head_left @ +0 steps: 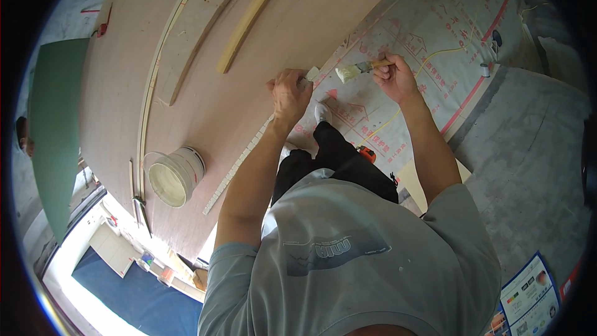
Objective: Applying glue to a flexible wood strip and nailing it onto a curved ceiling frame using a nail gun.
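Note:
My left hand (289,93) is at the edge of the plywood board (143,43), its fingers closed on a small pale square block (311,74). A row of similar small blocks (236,165) runs below it along the board's edge. My right hand (395,78) grips the wooden handle of a brush (354,71), whose bristles are thick with cream-coloured stuff and point left toward the block. A white bucket (194,168) with pale cream contents rests on the board, left of my left forearm.
Timber strips (252,18) and long laths lie on the board. Below are printed floor sheeting (448,74), a yellow cord (429,56), an orange tool (367,154) and my feet. A small can (485,70) stands right. Someone's head (23,134) shows behind a green panel (56,118) at left.

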Tool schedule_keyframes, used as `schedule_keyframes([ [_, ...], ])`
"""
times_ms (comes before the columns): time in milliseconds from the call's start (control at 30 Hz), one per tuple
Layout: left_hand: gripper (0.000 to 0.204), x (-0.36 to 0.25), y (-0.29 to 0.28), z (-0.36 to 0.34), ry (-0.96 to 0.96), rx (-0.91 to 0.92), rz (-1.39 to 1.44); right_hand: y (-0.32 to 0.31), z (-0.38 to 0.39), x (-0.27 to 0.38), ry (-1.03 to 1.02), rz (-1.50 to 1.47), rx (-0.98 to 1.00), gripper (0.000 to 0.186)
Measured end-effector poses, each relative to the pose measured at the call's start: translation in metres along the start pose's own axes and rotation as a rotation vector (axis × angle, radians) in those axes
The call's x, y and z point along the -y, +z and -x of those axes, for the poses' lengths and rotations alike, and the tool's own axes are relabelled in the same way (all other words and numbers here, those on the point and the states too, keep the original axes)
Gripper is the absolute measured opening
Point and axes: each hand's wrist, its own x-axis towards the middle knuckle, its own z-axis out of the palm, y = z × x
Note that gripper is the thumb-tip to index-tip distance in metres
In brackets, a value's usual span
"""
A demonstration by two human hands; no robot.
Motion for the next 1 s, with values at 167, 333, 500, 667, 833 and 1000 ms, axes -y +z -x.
schedule_keyframes([
  [167,0.030,0.014,-0.007,0.003,-0.004,0.025,-0.015,0.034,-0.001,-0.009,-0.033,0.081,0.037,0.018],
  [333,0.044,0.013,-0.011,0.027,0.067,-0.058,-0.184,0.140,0.017,-0.022,-0.128,0.178,0.188,0.023],
  [500,0.033,-0.007,-0.074,0.098,0.102,-0.224,0.057,0.284,0.027,-0.107,-0.109,0.486,0.630,0.020],
  [667,0.025,0.014,-0.119,0.202,0.044,-0.203,0.056,0.378,0.032,-0.224,-0.265,1.266,1.000,0.016],
  [833,0.021,0.051,-0.142,0.272,-0.168,-0.331,0.023,0.394,0.014,-0.305,-0.348,1.659,1.182,0.015],
  [1000,0.026,0.070,-0.159,0.306,-0.186,-0.405,0.027,0.387,0.005,-0.343,-0.409,1.799,1.307,0.015],
])
